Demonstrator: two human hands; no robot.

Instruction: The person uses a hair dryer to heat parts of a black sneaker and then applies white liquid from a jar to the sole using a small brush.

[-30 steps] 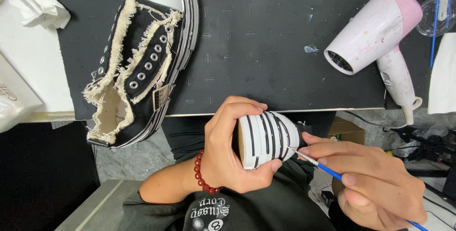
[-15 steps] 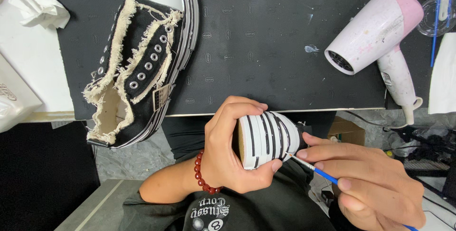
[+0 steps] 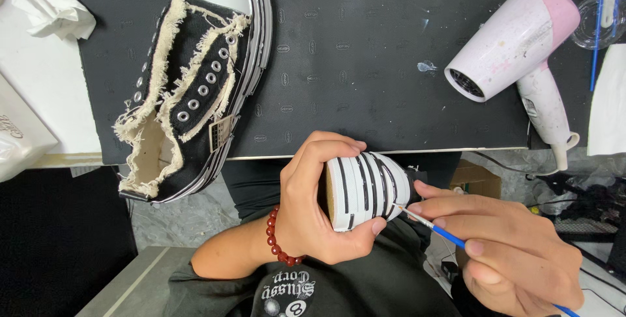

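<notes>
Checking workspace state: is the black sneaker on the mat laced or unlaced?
Unlaced. The black sneaker lies on the black mat with every metal eyelet bare and its frayed opening spread wide.

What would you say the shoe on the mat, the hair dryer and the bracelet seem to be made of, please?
Shoe on the mat: black woven cloth, likely canvas, with frayed cream edges, metal eyelets and a glossy, rubber-like white toe. Hair dryer: smooth hard plastic, white and pink, scuffed with stains. Bracelet: round, shiny dark-red beads; glass, stone or plastic, I cannot tell.
</notes>
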